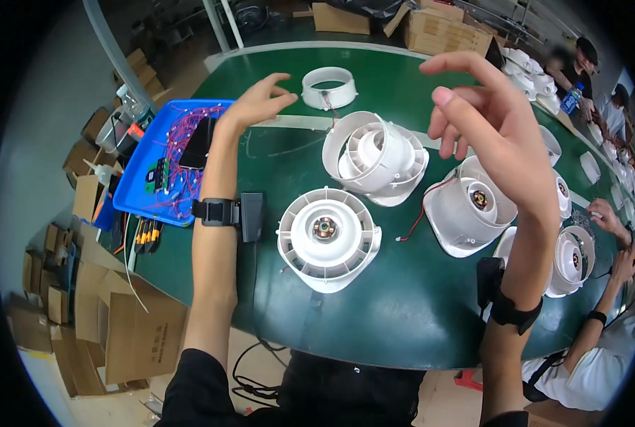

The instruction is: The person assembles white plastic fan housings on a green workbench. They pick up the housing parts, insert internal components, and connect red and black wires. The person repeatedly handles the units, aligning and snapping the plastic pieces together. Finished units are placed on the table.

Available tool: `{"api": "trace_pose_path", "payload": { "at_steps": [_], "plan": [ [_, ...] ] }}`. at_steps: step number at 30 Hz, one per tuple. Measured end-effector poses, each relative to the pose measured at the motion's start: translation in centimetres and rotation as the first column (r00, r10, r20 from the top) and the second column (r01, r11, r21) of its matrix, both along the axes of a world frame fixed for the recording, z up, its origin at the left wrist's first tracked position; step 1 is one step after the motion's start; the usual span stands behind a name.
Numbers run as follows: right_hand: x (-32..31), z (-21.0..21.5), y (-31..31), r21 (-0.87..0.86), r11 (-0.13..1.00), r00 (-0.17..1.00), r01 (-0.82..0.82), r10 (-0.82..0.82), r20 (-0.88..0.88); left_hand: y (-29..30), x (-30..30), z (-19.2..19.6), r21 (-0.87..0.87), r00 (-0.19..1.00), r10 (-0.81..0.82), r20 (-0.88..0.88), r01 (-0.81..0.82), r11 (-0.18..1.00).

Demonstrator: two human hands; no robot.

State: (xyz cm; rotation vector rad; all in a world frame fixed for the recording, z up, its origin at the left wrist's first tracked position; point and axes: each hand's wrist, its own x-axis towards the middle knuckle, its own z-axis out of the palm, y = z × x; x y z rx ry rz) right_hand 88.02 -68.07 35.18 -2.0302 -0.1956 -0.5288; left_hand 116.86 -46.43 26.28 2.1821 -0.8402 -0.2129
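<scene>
My left hand (255, 105) is raised over the table with its fingers apart and nothing in them. Just right of its fingertips stands a white plastic ring (329, 98) with a thin wire. My right hand (489, 122) hovers above the right side, thumb and index finger spread, the other fingers loosely curled, holding nothing. Between the hands, a white ring-shaped housing (346, 153) rests tilted on a white fan base (406, 178). Nearer to me sits a white finned fan housing (327, 238) with a copper-wound motor core in its middle. Beneath my right hand is another fan housing (467, 213) with a red wire.
A blue tray (136, 192) of coloured wires, circuit boards and a black object lies at left, beside yellow-black screwdrivers (146, 236). Cardboard boxes (143, 327) stand left of the green table (360, 320). At right, another person's hands (616, 245) work near more fan housings (568, 262).
</scene>
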Motion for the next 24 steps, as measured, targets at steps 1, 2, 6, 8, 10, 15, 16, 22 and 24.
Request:
{"api": "trace_pose_path", "payload": {
  "at_steps": [1,2,6,8,10,15,16,22,24],
  "plan": [
    [0.0,0.2,0.0,-0.019,1.000,1.000,-0.011,0.011,0.004,0.1,-1.4,1.7,0.084,0.989,-0.113,0.091,0.105,0.991],
    [-0.1,0.3,0.0,-0.022,1.000,1.000,-0.015,0.014,-0.006,-0.1,-3.4,3.0,0.128,0.972,-0.224,0.073,0.213,0.969],
    [-0.3,0.3,-0.6,-0.069,0.996,0.999,-0.048,0.049,0.008,1.2,-15.1,4.4,0.374,0.840,-0.540,0.053,0.485,0.791],
    [-0.4,0.4,-0.8,-0.095,0.995,0.999,-0.043,0.044,0.005,2.5,-20.0,2.4,0.392,0.737,-0.638,0.223,0.532,0.751],
    [-0.7,0.7,-0.7,-0.085,0.994,0.998,-0.063,0.063,-0.004,3.6,-23.5,1.6,0.454,0.703,-0.605,0.374,0.430,0.781],
    [-1.9,1.1,-1.7,-0.258,0.960,0.995,-0.104,0.103,-0.021,7.1,-23.7,0.3,0.514,0.789,-0.486,0.376,0.258,0.818],
    [-1.8,1.2,-1.9,-0.275,0.953,0.991,-0.129,0.128,-0.021,7.8,-23.1,0.4,0.530,0.805,-0.448,0.390,0.201,0.824],
    [-2.0,1.3,-1.4,-0.273,0.918,0.955,-0.287,0.296,-0.012,8.1,-12.2,-0.3,0.553,0.830,-0.364,0.424,0.081,0.829],
    [-2.4,1.5,-1.2,-0.326,0.897,0.948,-0.298,0.319,0.011,6.1,-7.5,-0.6,0.566,0.847,-0.321,0.424,0.029,0.824]
  ]
}}
